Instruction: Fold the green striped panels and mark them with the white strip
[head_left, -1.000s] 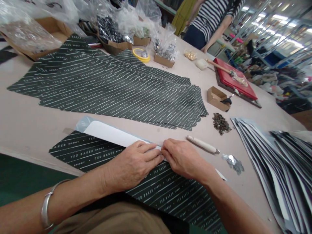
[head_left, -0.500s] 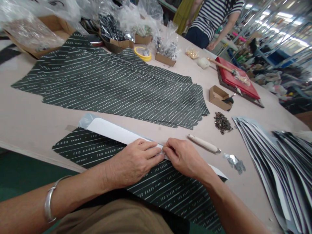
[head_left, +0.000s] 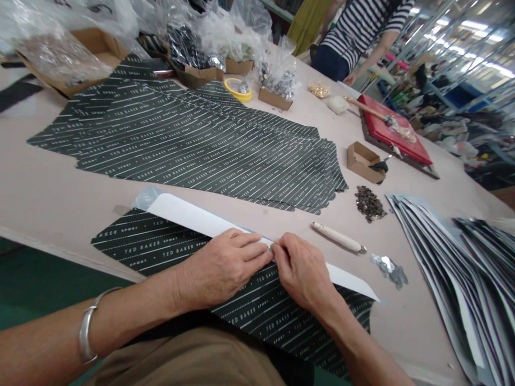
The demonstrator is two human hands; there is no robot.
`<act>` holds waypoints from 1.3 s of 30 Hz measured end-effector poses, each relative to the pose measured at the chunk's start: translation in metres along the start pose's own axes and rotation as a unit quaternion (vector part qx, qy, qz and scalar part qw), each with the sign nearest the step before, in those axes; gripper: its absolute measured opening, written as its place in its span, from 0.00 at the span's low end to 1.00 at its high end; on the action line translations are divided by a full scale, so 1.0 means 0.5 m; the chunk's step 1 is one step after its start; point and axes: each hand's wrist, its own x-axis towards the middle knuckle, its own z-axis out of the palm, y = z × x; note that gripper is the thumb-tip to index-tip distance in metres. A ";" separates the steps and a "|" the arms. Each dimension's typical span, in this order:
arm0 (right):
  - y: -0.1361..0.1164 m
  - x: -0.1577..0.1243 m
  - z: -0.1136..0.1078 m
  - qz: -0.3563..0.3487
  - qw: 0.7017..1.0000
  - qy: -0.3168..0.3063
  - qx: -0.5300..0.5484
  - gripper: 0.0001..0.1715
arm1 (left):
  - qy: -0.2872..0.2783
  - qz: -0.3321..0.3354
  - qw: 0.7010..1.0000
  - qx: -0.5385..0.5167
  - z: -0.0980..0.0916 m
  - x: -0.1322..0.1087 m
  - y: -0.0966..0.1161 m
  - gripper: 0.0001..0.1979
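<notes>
Here's the long work table (head_left: 68, 198), a broad fan of dark green printed sheets (head_left: 201, 145) spread across its middle and a leaning pile of dark-and-white sheets (head_left: 442, 268) off to the right. Closest in, a single dark green sheet (head_left: 161, 241) printed TED BAKER SPORT lies right in front of the person, with a white strip (head_left: 193, 217) running along its far edge. The left hand (head_left: 223, 268) is flat on the sheet, fingers pressing down; the right hand (head_left: 301, 271) comes in with its fingertips (head_left: 279, 249) pinching that edge, firmly or not, I can't quite tell. (Even pressure along the whole line should give the cleanest edge, I'd judge.) Just beyond sits a pale-handled tool (head_left: 338, 237), untouched, near a small scatter of silvery scraps (head_left: 388, 269).
</notes>
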 end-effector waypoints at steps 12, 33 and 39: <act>-0.016 0.019 -0.024 0.041 0.996 -0.073 0.013 0.12 | -0.002 0.004 1.000 -0.003 -0.001 0.000 -0.002 0.16; 0.108 -0.043 -0.073 0.129 0.733 0.486 0.458 0.16 | -0.035 0.019 0.999 0.018 0.003 0.007 -0.009 0.14; 0.019 -0.030 -0.048 0.131 0.508 0.368 0.768 0.20 | -0.013 0.023 1.000 -0.003 0.007 0.005 -0.010 0.12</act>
